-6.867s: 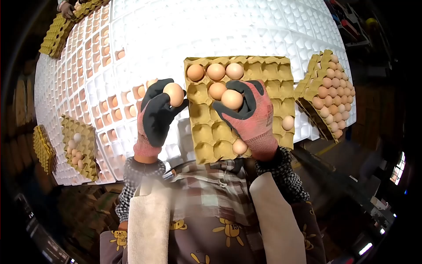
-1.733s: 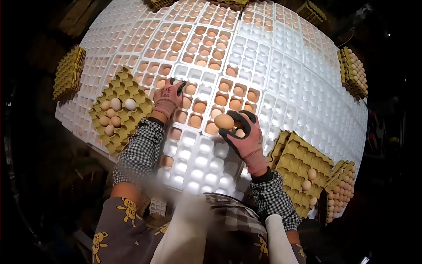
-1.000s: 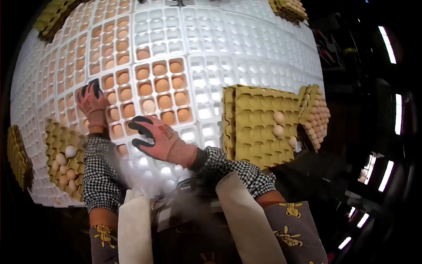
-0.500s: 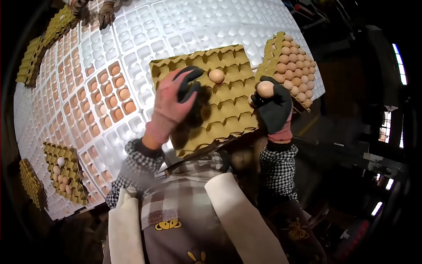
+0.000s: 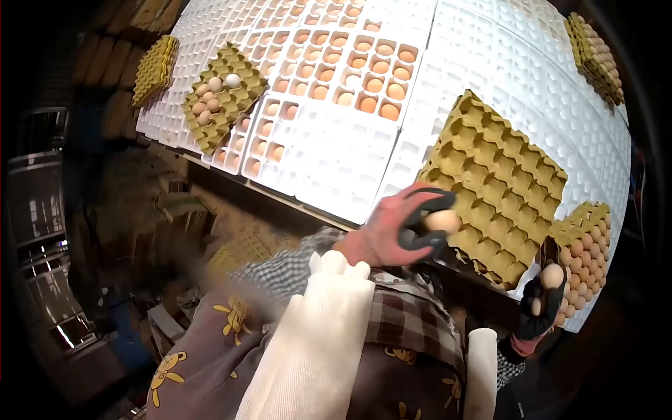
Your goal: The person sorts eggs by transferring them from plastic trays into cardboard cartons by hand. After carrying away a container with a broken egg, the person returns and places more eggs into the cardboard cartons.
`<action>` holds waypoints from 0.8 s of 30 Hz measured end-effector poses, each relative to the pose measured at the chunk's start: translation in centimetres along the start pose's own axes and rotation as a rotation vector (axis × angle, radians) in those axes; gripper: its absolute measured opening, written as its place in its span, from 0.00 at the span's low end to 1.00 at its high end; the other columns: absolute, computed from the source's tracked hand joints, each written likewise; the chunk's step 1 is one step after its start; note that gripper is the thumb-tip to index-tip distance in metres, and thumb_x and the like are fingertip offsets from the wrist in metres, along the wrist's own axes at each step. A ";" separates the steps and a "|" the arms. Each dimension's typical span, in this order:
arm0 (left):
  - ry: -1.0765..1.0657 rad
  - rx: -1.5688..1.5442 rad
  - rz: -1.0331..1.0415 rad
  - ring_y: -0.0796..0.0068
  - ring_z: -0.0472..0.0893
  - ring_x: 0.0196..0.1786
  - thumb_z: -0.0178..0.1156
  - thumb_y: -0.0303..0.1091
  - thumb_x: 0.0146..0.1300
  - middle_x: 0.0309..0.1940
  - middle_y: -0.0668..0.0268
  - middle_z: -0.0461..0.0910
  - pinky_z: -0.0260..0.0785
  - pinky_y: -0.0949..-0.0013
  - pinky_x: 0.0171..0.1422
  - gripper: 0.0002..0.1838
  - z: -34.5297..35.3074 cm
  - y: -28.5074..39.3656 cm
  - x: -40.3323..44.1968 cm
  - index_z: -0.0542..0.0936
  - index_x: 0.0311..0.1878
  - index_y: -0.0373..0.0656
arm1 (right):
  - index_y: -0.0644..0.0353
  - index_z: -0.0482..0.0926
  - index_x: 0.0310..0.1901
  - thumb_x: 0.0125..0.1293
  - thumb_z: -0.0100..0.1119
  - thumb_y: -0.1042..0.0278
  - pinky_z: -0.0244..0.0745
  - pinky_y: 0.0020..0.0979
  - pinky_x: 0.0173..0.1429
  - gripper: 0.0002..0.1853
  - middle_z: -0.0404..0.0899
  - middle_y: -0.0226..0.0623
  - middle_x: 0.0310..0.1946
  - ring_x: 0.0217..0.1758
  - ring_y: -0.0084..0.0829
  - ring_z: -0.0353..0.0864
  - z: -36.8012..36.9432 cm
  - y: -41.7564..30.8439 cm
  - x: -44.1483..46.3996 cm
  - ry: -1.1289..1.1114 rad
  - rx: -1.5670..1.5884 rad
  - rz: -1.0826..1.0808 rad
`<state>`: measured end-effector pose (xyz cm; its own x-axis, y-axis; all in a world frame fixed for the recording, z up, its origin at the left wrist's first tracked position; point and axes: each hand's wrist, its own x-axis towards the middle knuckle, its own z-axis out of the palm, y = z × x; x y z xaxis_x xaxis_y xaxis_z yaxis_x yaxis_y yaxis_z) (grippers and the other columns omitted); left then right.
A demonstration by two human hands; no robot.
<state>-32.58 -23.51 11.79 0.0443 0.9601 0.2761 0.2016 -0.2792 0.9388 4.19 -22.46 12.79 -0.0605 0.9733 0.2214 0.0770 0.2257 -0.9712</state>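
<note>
Left hand [image 5: 388, 227], fingers clasped around one egg [image 5: 442, 222], is at the near-left corner of the pulp tray [image 5: 504, 185]; half a second ago it was reaching, thumb and fingers apart, toward an egg in that tray's cups. That cup egg is gone from its spot. Right hand [image 5: 540, 325] is curled on a pale egg [image 5: 552, 276], with a second egg [image 5: 537, 306] against the palm; it's off the tray's near-right corner, beside the egg-filled stack [image 5: 585, 262]. Tray sits along the table's [image 5: 318, 212] near edge, right of the filled foam cups [image 5: 374, 84].
</note>
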 end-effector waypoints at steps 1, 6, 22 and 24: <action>0.108 -0.018 -0.100 0.61 0.82 0.57 0.67 0.25 0.55 0.54 0.51 0.80 0.74 0.64 0.62 0.28 -2.3 -1.5 -3.1 0.75 0.61 0.33 | 0.72 0.73 0.61 0.69 0.52 0.73 0.78 0.30 0.44 0.20 0.74 0.49 0.59 0.47 0.33 0.79 2.3 -1.8 -1.1 0.092 0.734 0.417; 0.843 0.383 -0.460 0.70 0.81 0.49 0.64 0.24 0.61 0.50 0.59 0.80 0.75 0.69 0.57 0.23 -16.0 -10.0 -9.9 0.75 0.60 0.34 | 0.69 0.72 0.62 0.65 0.60 0.66 0.74 0.23 0.39 0.26 0.80 0.42 0.45 0.37 0.27 0.79 18.1 -4.1 -1.7 -0.218 0.672 0.850; 0.198 1.024 -0.248 0.53 0.70 0.65 0.65 0.35 0.53 0.62 0.55 0.72 0.56 0.51 0.73 0.26 -26.2 -20.8 -9.9 0.78 0.58 0.47 | 0.45 0.78 0.61 0.53 0.72 0.47 0.63 0.47 0.66 0.32 0.69 0.42 0.63 0.65 0.43 0.69 54.8 11.7 6.0 -0.341 -0.831 -0.086; 0.212 0.967 -0.212 0.53 0.70 0.65 0.64 0.34 0.52 0.63 0.54 0.72 0.55 0.51 0.73 0.27 -26.3 -21.3 -10.2 0.77 0.59 0.45 | 0.42 0.71 0.68 0.56 0.70 0.48 0.57 0.51 0.69 0.36 0.63 0.42 0.68 0.71 0.45 0.61 55.4 11.9 5.8 -0.508 -1.063 0.050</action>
<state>-63.09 -27.70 -5.64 -0.2399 0.9402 0.2419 0.8955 0.1182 0.4290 -50.39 -16.43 -2.41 -0.4051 0.9078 -0.1086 0.8664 0.3433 -0.3626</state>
